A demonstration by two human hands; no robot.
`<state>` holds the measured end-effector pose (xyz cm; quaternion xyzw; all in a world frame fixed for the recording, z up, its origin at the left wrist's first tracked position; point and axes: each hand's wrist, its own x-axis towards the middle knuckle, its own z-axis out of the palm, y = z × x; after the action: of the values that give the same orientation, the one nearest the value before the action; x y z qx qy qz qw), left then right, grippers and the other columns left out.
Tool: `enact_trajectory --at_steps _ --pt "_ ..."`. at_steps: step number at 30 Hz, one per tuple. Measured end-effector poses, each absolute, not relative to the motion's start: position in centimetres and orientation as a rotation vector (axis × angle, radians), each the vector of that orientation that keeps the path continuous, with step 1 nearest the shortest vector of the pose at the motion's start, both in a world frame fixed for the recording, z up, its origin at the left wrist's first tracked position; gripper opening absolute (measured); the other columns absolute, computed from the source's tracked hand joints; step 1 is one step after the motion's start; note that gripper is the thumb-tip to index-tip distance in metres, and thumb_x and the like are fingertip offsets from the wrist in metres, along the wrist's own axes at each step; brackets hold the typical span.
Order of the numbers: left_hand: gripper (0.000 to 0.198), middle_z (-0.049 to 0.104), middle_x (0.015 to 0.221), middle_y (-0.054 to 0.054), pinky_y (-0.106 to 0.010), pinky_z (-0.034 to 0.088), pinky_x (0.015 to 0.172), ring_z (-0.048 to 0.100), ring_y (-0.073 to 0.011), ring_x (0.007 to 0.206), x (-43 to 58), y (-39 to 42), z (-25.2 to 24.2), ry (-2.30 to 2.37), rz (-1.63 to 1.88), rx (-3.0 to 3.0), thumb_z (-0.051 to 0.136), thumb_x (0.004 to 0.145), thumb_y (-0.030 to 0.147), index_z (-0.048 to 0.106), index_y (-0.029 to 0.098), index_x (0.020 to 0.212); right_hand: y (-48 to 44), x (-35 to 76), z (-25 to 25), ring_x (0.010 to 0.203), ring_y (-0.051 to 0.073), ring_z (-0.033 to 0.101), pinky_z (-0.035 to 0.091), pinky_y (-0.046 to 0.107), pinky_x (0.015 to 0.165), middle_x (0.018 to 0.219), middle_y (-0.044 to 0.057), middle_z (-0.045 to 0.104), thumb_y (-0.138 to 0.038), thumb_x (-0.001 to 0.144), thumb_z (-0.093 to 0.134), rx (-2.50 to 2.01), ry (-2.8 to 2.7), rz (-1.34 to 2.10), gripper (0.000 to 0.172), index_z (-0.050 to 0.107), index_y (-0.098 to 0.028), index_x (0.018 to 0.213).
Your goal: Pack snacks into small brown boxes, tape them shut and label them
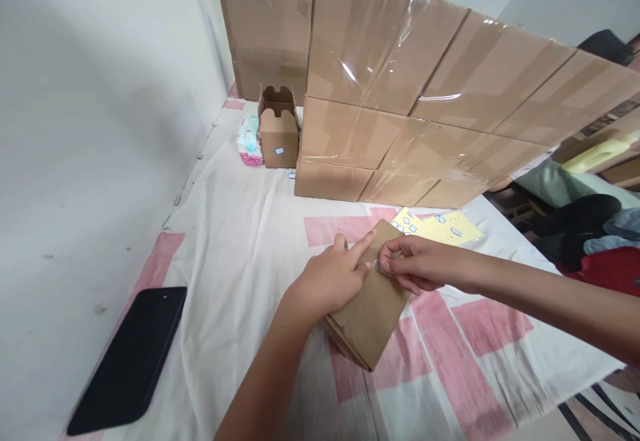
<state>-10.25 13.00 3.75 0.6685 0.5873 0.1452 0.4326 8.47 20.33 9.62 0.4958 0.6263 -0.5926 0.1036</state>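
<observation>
A small brown cardboard box point(377, 317) lies slantwise on the cloth-covered table. My left hand point(327, 281) rests on its top face, index finger stretched out and thumb pointing toward the other hand. On the box's right side, my right hand point(413, 262) has thumb and index finger pinched together close to the surface. A small clear or whitish bit shows near those fingertips, too small to name. Just beyond the box lies a yellow sheet point(443, 227) bearing blue-edged white stickers, partly hidden behind the right hand and forearm.
Tape-wrapped cardboard boxes point(395, 127) form a wall across the back. Left of them stands an open small carton point(280, 141) with a blue-edged sticker, beside a pink and light-blue packet point(250, 141). A black phone point(130, 357) lies near the white wall point(100, 127). Clothes point(600, 241) lie at right.
</observation>
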Motion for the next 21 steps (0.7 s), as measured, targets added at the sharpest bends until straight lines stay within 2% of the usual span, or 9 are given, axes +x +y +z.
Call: enact_trajectory --at_steps 6,12,21 --pt "0.059 0.041 0.146 -0.005 -0.041 0.049 0.093 0.061 -0.0299 0.118 -10.3 13.0 3.7 1.463 0.367 1.668 0.026 0.1 0.053 0.016 0.053 0.158 19.9 8.0 9.9 0.039 0.005 0.026 0.016 0.02 0.042 0.045 -0.008 0.049 -0.038 0.079 0.067 1.503 1.88 -1.8 0.024 0.051 -0.02 0.079" --pt "0.056 0.047 0.136 -0.004 -0.039 0.049 0.089 0.064 -0.0266 0.107 -10.1 13.0 3.6 1.491 0.376 1.707 0.02 0.101 0.049 0.019 0.053 0.157 19.4 7.8 8.7 0.04 0.007 0.028 0.017 0.02 0.042 0.043 -0.008 0.049 -0.035 0.079 0.067 1.559 1.816 -1.761 0.021 0.052 -0.021 0.084" --pt "0.058 0.053 0.129 -0.003 -0.035 0.048 0.089 0.064 -0.0238 0.106 -10.1 13.1 3.8 1.529 0.392 1.733 0.022 0.1 0.037 0.026 0.051 0.156 19.2 8.0 8.7 0.038 0.007 0.027 0.017 0.021 0.04 0.041 -0.008 0.048 -0.032 0.077 0.064 1.592 1.831 -1.686 0.019 0.054 -0.021 0.089"
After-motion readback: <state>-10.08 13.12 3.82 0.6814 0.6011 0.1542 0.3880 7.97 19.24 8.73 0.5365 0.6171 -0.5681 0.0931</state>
